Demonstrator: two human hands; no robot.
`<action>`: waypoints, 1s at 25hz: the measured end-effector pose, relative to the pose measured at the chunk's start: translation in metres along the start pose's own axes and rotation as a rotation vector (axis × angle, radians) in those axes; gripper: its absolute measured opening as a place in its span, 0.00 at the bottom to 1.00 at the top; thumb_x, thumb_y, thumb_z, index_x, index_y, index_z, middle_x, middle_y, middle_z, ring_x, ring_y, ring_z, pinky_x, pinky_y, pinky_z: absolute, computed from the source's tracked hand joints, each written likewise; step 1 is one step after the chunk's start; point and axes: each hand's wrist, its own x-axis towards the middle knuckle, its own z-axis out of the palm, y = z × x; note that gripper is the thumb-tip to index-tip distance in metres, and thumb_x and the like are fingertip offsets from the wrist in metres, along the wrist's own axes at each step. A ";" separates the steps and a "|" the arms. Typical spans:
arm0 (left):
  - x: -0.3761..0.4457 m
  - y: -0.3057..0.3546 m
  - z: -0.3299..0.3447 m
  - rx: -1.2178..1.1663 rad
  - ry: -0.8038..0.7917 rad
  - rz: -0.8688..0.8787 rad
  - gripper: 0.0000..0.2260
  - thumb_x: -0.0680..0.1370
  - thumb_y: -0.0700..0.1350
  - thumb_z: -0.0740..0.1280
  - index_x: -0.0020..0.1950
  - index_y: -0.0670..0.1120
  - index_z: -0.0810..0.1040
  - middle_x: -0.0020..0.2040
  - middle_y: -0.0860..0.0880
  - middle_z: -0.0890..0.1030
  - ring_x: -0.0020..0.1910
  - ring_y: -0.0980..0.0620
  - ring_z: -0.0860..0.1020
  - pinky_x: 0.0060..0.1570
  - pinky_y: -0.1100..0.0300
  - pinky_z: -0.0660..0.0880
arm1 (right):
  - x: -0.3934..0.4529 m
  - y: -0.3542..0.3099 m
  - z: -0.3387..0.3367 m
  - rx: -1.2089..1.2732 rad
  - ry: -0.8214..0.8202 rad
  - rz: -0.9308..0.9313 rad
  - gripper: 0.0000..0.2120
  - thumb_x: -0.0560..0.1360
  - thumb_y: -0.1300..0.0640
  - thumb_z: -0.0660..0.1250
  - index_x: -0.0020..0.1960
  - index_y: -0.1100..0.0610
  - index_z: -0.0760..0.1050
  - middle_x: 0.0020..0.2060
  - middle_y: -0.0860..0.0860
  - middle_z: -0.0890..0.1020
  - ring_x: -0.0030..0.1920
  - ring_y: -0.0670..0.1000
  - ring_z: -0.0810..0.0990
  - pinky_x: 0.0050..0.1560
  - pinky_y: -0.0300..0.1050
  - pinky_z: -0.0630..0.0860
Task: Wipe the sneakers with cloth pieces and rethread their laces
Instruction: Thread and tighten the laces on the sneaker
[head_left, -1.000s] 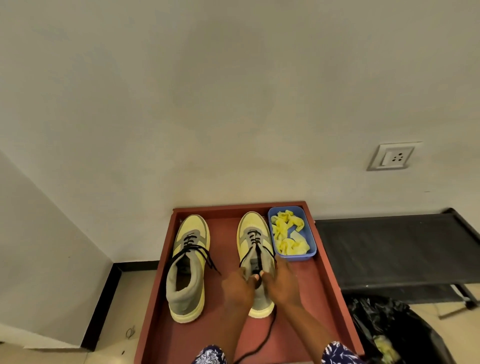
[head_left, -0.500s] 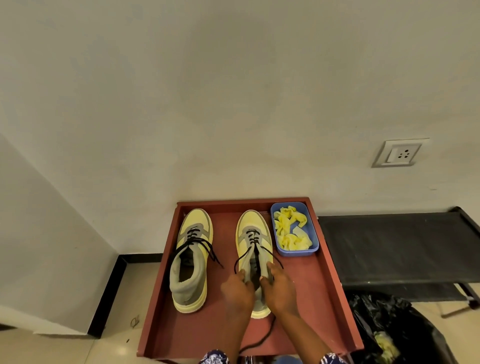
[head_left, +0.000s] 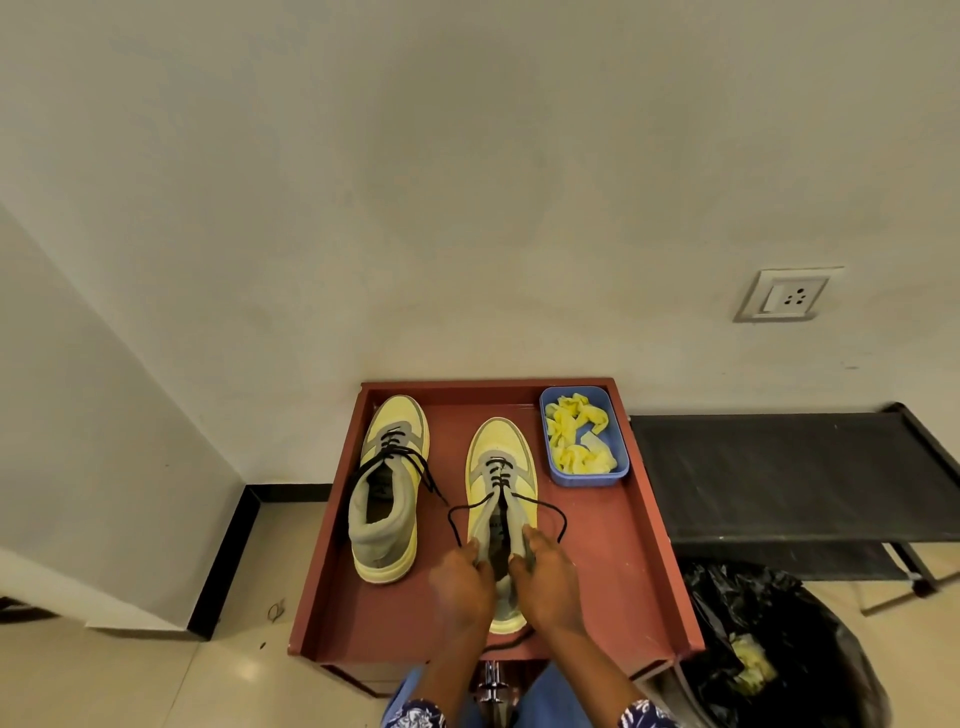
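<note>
A red-brown tray table (head_left: 644, 525) with raised edges stands against a plain off-white wall (head_left: 415, 182) that carries a socket plate (head_left: 787, 295); beige floor tiles (head_left: 156, 675) lie below, a black mesh rack (head_left: 789, 473) stands to the right, and a black rubbish bag (head_left: 779, 639) sits under it. Two yellow-and-grey sneakers lie lengthwise on the tray, toes toward the wall, heels toward the person. The left sneaker (head_left: 387, 488) lies apart, its black lace loose. The right sneaker (head_left: 501, 499) is near the tray's middle, just beside a blue tub (head_left: 621, 457) of yellow cloth pieces (head_left: 576, 439). The left hand (head_left: 460, 584) and right hand (head_left: 545, 579) grip its collar with curled fingers, each apparently pinching an end of the black lace (head_left: 540, 506), which loops outward on both sides.
</note>
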 end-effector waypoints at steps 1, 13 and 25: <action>-0.001 -0.001 0.000 0.012 0.007 0.006 0.16 0.77 0.41 0.61 0.64 0.42 0.74 0.60 0.42 0.79 0.59 0.45 0.77 0.56 0.60 0.71 | -0.002 0.000 0.000 -0.001 -0.004 0.000 0.21 0.77 0.61 0.60 0.70 0.60 0.65 0.69 0.54 0.70 0.68 0.53 0.68 0.68 0.39 0.63; 0.009 0.016 0.000 0.021 0.079 0.027 0.11 0.74 0.38 0.64 0.55 0.37 0.77 0.56 0.40 0.75 0.55 0.44 0.75 0.53 0.60 0.69 | 0.017 -0.003 -0.010 -0.155 -0.029 0.001 0.08 0.75 0.55 0.62 0.48 0.59 0.76 0.52 0.58 0.78 0.54 0.57 0.76 0.49 0.45 0.70; 0.052 0.095 0.036 -0.093 -0.030 0.392 0.08 0.74 0.36 0.63 0.51 0.38 0.78 0.53 0.44 0.77 0.54 0.49 0.75 0.52 0.62 0.69 | 0.094 0.028 -0.080 -0.138 0.151 0.001 0.14 0.76 0.57 0.63 0.59 0.61 0.76 0.57 0.59 0.78 0.57 0.58 0.77 0.57 0.50 0.74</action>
